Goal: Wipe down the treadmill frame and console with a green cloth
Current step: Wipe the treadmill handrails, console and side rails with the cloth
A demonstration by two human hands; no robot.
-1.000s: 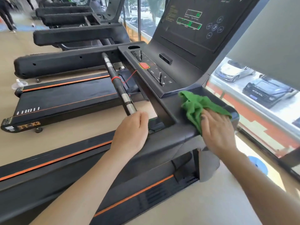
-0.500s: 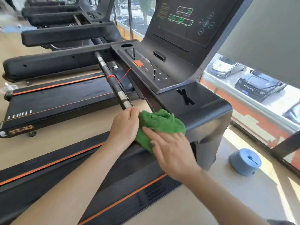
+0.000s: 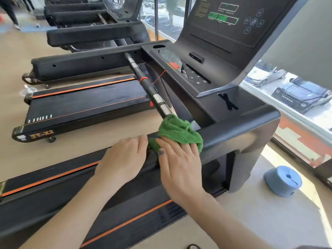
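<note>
The cloth (image 3: pixel 179 133) lies bunched on the side rail (image 3: pixel 233 130) at frame centre, under the flat, spread right hand (image 3: pixel 179 164). The left hand (image 3: pixel 125 157) rests open beside it, probably steadying. Keep the palm flat; overlap strokes along the rail.

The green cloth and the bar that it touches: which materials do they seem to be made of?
The green cloth looks like soft terry or microfibre: its surface is fuzzy, looped and bunches into folds. The bar seems to be metal: bare silver sections shine, while the black parts look like a matte coating or grip, though that cannot be told for sure.
</note>
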